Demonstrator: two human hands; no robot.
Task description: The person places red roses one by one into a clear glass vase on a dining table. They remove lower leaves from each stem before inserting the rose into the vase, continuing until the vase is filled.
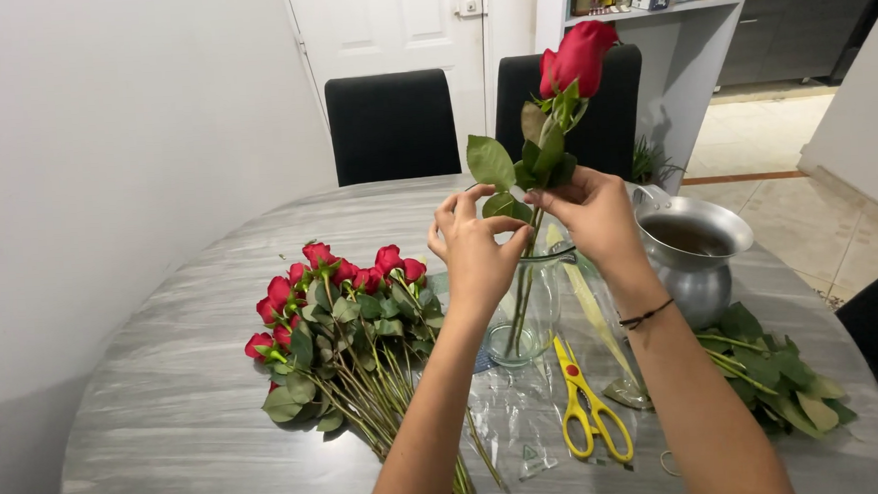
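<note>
Both hands (pixel 533 227) grip one rose (pixel 577 57) — red bloom upright, stem leafy.

This is a home's dining area: a round grey wood-grain table (pixel 216 389) stands with two black chairs (pixel 393 124) against a white wall and a white door (pixel 387 24). A shelf (pixel 647 11) holds household clutter (boxes and bottles), and the tiled floor (pixel 754 150) leads on towards dark cabinets (pixel 797 13).
</note>
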